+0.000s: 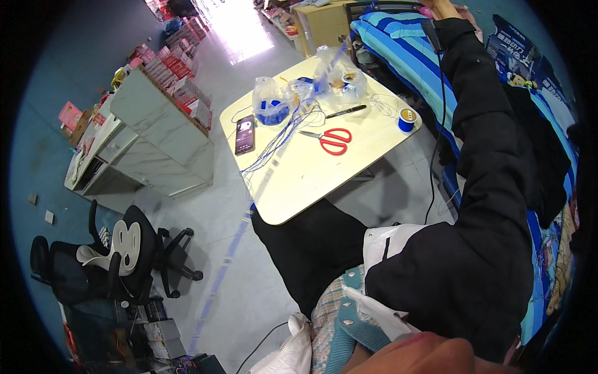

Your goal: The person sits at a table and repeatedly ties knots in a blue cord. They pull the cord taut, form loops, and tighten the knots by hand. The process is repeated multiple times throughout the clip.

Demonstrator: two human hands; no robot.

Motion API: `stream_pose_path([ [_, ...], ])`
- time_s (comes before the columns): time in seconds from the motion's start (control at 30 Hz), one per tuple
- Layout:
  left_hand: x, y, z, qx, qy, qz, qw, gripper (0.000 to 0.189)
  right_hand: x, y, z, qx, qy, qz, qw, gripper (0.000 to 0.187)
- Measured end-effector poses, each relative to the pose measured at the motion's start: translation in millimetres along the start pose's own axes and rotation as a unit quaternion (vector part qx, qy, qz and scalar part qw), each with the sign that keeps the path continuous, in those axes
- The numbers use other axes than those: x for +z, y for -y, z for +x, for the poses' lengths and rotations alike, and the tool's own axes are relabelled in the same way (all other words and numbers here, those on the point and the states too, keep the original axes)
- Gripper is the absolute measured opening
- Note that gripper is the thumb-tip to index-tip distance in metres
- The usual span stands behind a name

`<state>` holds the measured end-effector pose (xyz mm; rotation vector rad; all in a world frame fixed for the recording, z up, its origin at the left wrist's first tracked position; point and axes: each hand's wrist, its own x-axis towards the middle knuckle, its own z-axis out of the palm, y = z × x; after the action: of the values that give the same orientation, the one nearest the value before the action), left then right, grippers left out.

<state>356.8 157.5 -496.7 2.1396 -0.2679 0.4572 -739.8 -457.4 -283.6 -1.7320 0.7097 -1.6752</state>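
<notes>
My right hand [441, 8] is raised at the top right, cut off by the frame edge, with a pink item beside it; what its fingers hold is hidden. My left hand is out of view. A small pale table [299, 187] stands before me with red-handled scissors [334, 140], a black pen [345, 111], a smartphone [245, 134] and a thread spool [407, 120]. Behind these lie clear plastic bags [341, 79] and a blue roll [272, 112]. Blue cords [280, 140] trail over the left edge. A blurred blue strand [219, 276] crosses the view diagonally.
A bed with striped blue bedding [402, 42] stands at the right. A black cable [439, 140] hangs from a black device [432, 36] at my right wrist. At the left are a marble-patterned cabinet [163, 149], stacked boxes [189, 91] and a black office chair [135, 252].
</notes>
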Motion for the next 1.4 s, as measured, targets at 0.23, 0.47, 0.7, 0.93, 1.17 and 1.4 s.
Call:
stream_pose_path([
  [0.23,-43.9,44.6,15.0,-0.016,-0.043,0.043,0.998,0.026,31.8,-33.9,1.5,0.028,-0.044,-0.100,0.994,0.029],
  [0.47,-118.7,64.2,17.1,0.033,-0.127,0.130,0.983,0.027,133.9,-27.2,-59.1,0.104,0.215,-0.204,0.949,0.027],
  [0.7,16.2,-137.0,-190.0,0.112,0.213,-0.471,0.849,0.019,219.2,5.0,-159.1,0.140,0.326,-0.139,0.924,0.014],
  [0.93,110.9,-331.2,-436.1,-0.092,0.571,-0.507,0.639,0.015,271.7,22.2,-214.7,0.125,0.357,-0.079,0.922,0.010],
  [1.17,143.6,-411.3,-561.0,-0.057,0.733,-0.499,0.458,0.014,290.4,11.9,-242.3,-0.066,0.373,-0.141,0.915,0.012],
  [1.4,131.6,-404.0,-549.4,-0.017,0.774,-0.435,0.459,0.014,271.9,2.2,-248.9,0.020,0.362,-0.177,0.915,0.014],
])
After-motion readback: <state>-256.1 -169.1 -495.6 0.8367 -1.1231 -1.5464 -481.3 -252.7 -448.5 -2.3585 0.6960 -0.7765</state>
